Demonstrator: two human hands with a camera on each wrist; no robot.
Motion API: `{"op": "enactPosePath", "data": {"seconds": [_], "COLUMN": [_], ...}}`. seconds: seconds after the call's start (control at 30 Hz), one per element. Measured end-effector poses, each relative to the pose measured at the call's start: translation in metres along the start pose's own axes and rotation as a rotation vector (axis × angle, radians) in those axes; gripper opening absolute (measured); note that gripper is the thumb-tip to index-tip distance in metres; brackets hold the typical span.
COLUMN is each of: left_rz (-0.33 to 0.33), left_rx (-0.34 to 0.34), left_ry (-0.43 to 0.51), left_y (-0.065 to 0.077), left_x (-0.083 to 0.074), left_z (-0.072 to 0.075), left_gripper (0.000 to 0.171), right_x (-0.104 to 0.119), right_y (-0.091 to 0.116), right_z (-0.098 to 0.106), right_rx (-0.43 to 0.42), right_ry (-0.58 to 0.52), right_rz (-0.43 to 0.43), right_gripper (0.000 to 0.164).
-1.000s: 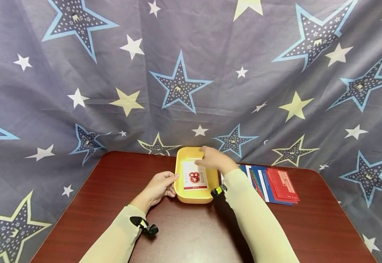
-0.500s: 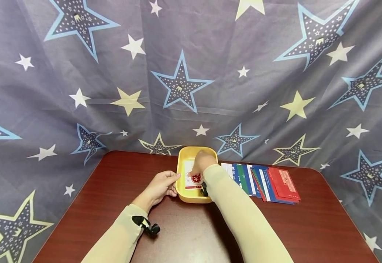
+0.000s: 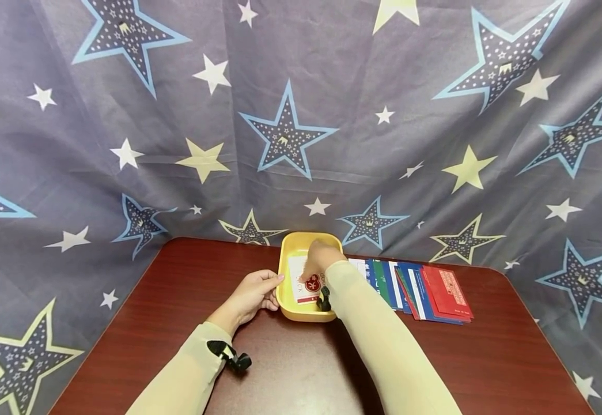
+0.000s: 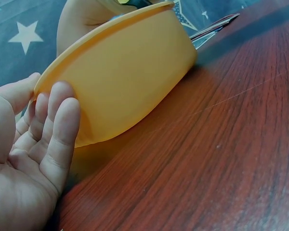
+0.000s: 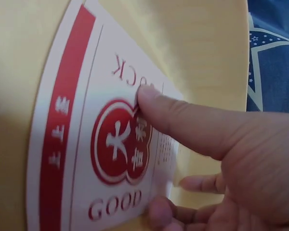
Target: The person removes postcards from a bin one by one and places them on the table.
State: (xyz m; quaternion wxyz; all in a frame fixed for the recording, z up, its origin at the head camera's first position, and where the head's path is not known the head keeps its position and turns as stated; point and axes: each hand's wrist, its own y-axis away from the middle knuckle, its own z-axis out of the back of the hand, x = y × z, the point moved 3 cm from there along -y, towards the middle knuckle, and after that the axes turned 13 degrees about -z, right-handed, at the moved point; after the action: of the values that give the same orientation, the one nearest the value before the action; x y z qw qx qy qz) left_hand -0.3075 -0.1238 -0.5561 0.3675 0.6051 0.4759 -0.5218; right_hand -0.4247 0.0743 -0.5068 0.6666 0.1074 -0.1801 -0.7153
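A yellow plastic tray stands at the table's far side, with a white and red card printed "GOOD LUCK" inside it. My left hand holds the tray's left side, thumb at the rim and fingers against the outer wall, as the left wrist view shows. My right hand reaches into the tray and covers part of the card. In the right wrist view, its thumb lies on the card's printed face while the other fingers are at the edge, pinching it.
To the right of the tray, several overlapping cards or booklets in blue, green and white lie fanned out, with red ones at the right end. A star-patterned curtain hangs behind the dark red wooden table.
My right hand has moved left from the tray's far right rim down onto the card. The card has turned slightly. My left hand keeps its hold on the tray.
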Motion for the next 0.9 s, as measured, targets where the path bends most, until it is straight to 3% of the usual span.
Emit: {"op": "enactPosePath", "data": {"seconds": [0.2, 0.33, 0.57, 0.7, 0.9], "left_rz": [-0.006, -0.012, -0.019, -0.024, -0.028], "left_rx": [0.019, 0.04, 0.061, 0.058, 0.059], "left_ry": [-0.002, -0.005, -0.009, -0.01, -0.002], "left_y": [0.001, 0.002, 0.003, 0.004, 0.003], "left_x": [-0.002, -0.002, -0.002, -0.002, -0.003], "left_z": [-0.002, -0.002, -0.003, -0.001, -0.001], "left_gripper": [0.02, 0.02, 0.018, 0.019, 0.019], "right_x": [0.002, 0.006, 0.012, 0.01, 0.009], "right_y": [0.003, 0.004, 0.07, 0.068, 0.035], "right_z": [0.001, -0.002, 0.019, 0.021, 0.019], "right_rx": [-0.024, -0.072, -0.093, -0.034, -0.025], "right_ry": [0.015, 0.02, -0.05, -0.082, -0.069], "right_rz": [0.024, 0.025, 0.043, 0.048, 0.028], "right_gripper": [0.064, 0.074, 0.071, 0.073, 0.104]}}
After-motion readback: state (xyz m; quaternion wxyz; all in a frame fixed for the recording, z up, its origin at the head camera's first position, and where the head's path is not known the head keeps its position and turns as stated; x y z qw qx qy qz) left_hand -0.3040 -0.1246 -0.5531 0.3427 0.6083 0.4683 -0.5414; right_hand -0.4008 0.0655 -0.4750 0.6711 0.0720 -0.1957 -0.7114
